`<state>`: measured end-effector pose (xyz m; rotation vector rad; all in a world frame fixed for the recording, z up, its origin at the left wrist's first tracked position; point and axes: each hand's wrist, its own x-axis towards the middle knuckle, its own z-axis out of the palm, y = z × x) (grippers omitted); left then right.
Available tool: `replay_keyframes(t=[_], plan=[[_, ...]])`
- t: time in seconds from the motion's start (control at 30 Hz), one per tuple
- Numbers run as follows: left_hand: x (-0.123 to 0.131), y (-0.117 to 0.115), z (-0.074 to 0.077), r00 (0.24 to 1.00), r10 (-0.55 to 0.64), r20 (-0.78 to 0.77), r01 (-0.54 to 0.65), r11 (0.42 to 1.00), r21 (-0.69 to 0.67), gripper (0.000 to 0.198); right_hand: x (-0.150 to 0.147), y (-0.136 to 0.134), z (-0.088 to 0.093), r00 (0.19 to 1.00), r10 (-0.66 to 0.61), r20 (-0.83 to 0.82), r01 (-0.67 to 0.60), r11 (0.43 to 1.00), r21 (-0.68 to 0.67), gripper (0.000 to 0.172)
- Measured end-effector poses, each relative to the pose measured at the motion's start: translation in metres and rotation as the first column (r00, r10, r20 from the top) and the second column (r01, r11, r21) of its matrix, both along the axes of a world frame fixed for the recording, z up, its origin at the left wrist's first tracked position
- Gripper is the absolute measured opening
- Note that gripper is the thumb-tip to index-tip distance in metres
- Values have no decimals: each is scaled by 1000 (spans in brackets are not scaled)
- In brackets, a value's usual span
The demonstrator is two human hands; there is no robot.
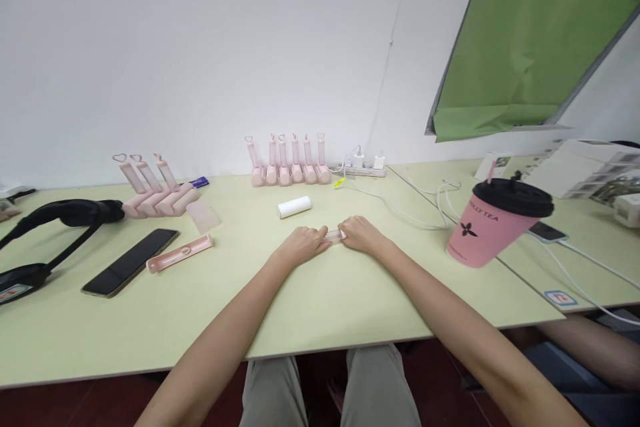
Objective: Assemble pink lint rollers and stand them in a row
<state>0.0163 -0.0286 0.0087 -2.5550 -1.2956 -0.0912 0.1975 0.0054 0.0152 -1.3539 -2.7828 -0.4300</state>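
Between my hands lies a small clear, pinkish tube (333, 236), held low over the table. My left hand (304, 244) grips its left end, and my right hand (361, 235) has closed fingers around its right end. Just beyond them a white cylinder (294, 207) rests on its side. To the left sits a pink trough-shaped shell (181, 253) with a small heart-shaped piece inside. A thin translucent pink sheet (203, 217) lies behind that shell.
Pink tubes on cylindrical bases (290, 173) line the wall, with another group (160, 200) at left. A phone (131, 261), black headset (65, 220) and purple packet (200, 182) lie left. A pink cup (493, 223), cables and power strip (365, 171) stand right. Another person's arm (595, 347) shows.
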Motion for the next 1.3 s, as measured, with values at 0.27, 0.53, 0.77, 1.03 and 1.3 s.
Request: replay_keyframes(t=[0.27, 0.53, 0.77, 1.03, 1.3], plan=[[9, 0, -10, 998, 39, 51, -36, 998, -51, 38, 0, -1, -1, 997, -62, -55, 58, 996, -71, 20], [20, -7, -9, 991, 68, 114, -59, 995, -81, 39, 8, 1, -6, 998, -19, -60, 16, 999, -44, 20], [19, 3, -6, 991, 105, 81, -104, 994, -26, 44, 7, 2, 2, 987, 54, -152, -51, 998, 20, 15], [6, 1, 6, 963, 62, 263, -96, 989, 117, 49, 11, -2, 6, 968, 42, -249, -41, 999, 7, 14], [-44, 23, 3, 742, 326, 586, -533, 817, 220, 59, 48, 21, 0, 894, -257, -368, 274, 962, -6, 24]])
